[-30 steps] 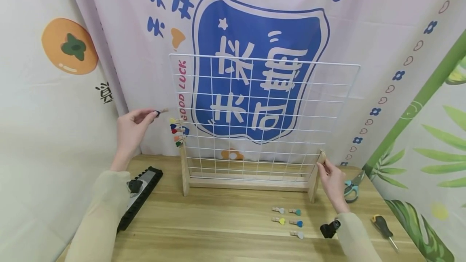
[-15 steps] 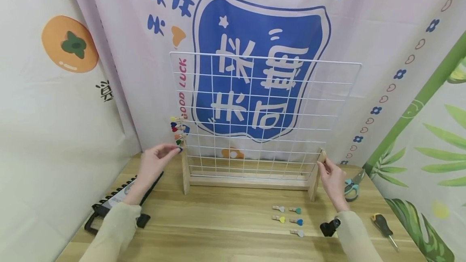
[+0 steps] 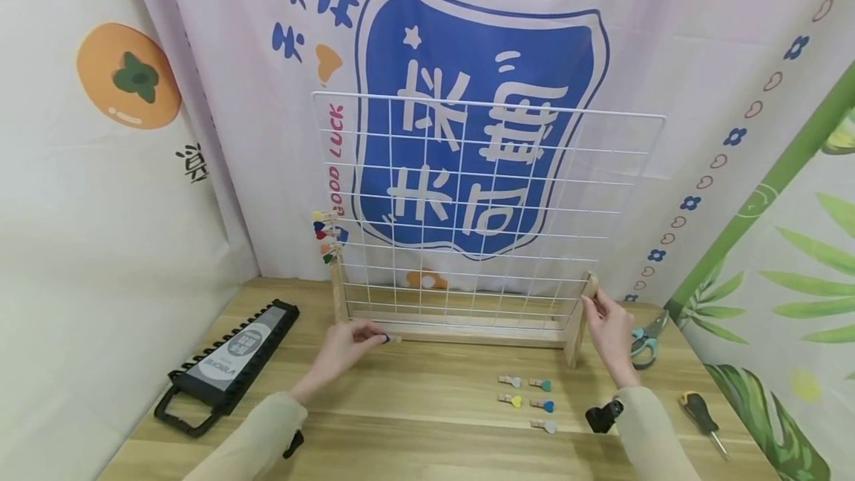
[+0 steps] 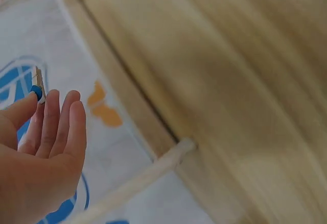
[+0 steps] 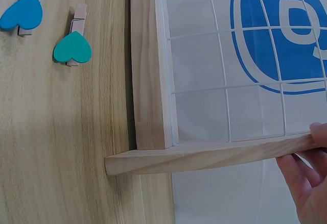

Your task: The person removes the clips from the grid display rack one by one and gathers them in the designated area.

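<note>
My left hand (image 3: 344, 351) pinches a small wooden clothespin (image 4: 37, 83) with a blue decoration between thumb and fingertips, in front of the stand's lower left. The wooden stand (image 3: 461, 335) holds up a white wire grid (image 3: 490, 105). My right hand (image 3: 609, 329) grips the top of the stand's right wooden post (image 5: 240, 155). Several clothespins (image 3: 320, 233) with coloured hearts are clipped along the grid's left edge. On the table before the stand lie more of them: a yellow one (image 3: 513, 400), a blue one (image 3: 544, 406), a teal one (image 3: 542, 384) and pale ones (image 3: 545, 426).
A black rack (image 3: 230, 358) with a grey label lies on the table's left side. At the right are scissors (image 3: 646, 344) with blue handles and a screwdriver (image 3: 701, 418). Printed cloth (image 3: 267, 169) hangs behind the table.
My left hand has come down and to the right with the clothespin, from beside the grid's left edge to low before the stand. The right hand stays on the post.
</note>
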`<state>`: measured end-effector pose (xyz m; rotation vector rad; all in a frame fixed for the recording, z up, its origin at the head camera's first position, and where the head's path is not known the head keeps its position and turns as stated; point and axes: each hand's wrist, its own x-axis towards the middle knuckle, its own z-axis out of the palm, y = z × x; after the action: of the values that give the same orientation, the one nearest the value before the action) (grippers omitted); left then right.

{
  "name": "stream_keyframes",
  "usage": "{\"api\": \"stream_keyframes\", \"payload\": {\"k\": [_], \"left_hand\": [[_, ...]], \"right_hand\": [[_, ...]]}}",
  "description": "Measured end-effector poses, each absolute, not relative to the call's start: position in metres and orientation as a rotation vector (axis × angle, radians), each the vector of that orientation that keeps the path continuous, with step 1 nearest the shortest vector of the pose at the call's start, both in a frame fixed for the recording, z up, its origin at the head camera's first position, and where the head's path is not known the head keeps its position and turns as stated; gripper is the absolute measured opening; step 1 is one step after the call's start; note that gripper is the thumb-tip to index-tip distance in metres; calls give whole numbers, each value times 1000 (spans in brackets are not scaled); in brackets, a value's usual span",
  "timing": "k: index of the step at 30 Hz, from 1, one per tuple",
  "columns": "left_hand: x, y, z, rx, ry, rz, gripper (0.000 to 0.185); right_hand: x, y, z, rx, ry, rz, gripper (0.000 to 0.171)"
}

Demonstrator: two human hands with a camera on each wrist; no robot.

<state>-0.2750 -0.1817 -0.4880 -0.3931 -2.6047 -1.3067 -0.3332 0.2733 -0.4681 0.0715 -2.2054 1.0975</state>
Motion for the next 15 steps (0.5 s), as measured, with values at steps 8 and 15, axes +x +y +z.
{"api": "stream_keyframes", "payload": {"k": [8, 15], "left_hand": [[-277, -161, -509, -511, -2724, -1201, 5], [-282, -151, -517, -527, -2753, -1083, 6]], "right_hand": [[-334, 274, -468, 68, -2213, 1089, 31], [-334, 274, -469, 79, -2207, 1087, 27]]}}
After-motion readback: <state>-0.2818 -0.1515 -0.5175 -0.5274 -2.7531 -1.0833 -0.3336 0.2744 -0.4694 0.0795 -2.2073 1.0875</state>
